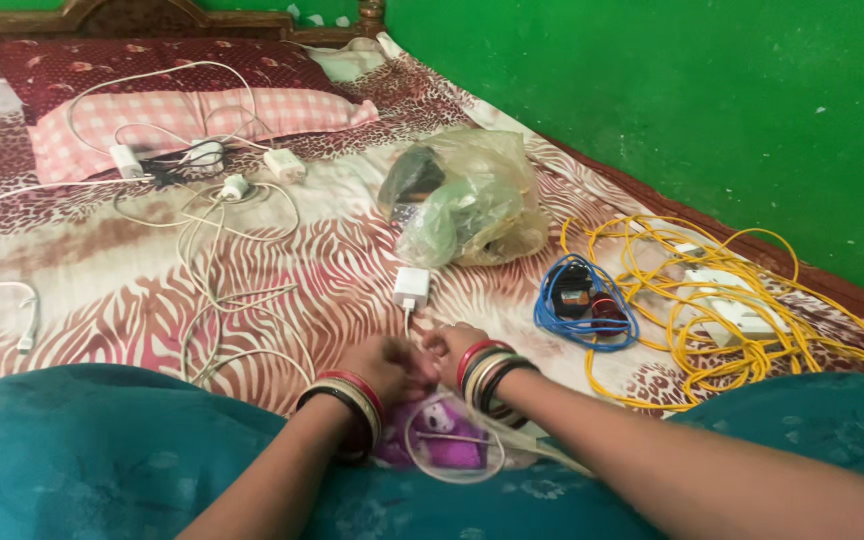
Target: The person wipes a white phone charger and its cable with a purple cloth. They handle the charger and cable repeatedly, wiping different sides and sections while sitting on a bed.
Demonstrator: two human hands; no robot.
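Both hands, left hand and right hand, pinch the white cable looped just below them on the lap, its white charger just beyond on the bed; keeping loops even would suit.

Patterned bed carries chargers, cables, bag.

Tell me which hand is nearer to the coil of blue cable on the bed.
Right. The right hand lies just to the left of the blue cable in the picture, slightly nearer the person. The left hand sits beyond it, farther from the coil.
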